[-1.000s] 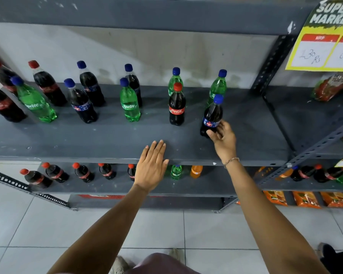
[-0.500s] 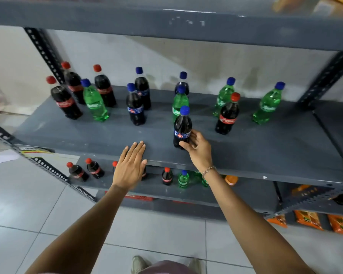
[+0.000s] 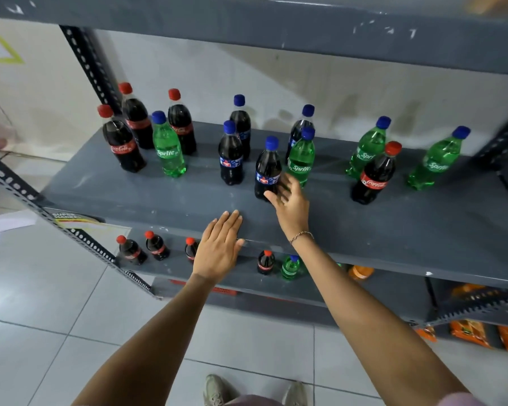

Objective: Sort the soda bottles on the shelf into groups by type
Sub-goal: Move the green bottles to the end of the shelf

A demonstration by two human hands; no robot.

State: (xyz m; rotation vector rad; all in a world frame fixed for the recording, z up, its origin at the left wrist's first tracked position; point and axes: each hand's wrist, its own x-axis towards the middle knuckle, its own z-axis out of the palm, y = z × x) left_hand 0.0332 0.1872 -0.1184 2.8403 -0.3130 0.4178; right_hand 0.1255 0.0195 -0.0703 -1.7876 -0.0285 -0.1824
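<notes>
On the grey middle shelf [image 3: 364, 230] stand mixed soda bottles. Three red-capped Coca-Cola bottles [image 3: 120, 142] and a green Sprite [image 3: 167, 146] are at the left. Two blue-capped Pepsi bottles [image 3: 230, 155] stand in the middle. A third Pepsi [image 3: 266, 168] stands upright just right of them, in front of another Sprite [image 3: 302, 158]. My right hand [image 3: 289, 200] is at this Pepsi's base, fingers spread and only touching it. Further right are a Sprite [image 3: 367, 148], a Coca-Cola [image 3: 375, 175] and a Sprite [image 3: 435, 159]. My left hand [image 3: 220, 244] lies flat on the shelf's front edge.
The upper shelf [image 3: 276, 27] hangs low over the bottle caps. A perforated upright [image 3: 88, 60] bounds the left end. The lower shelf holds small cola bottles [image 3: 157, 244], a small Sprite [image 3: 290, 266] and an orange bottle [image 3: 361, 272]. Orange snack packs [image 3: 469, 332] sit at lower right.
My right hand carried the Pepsi leftward along the shelf and set it beside the other Pepsi bottles; its fingers have opened. The view swung left. My left hand stayed on the edge.
</notes>
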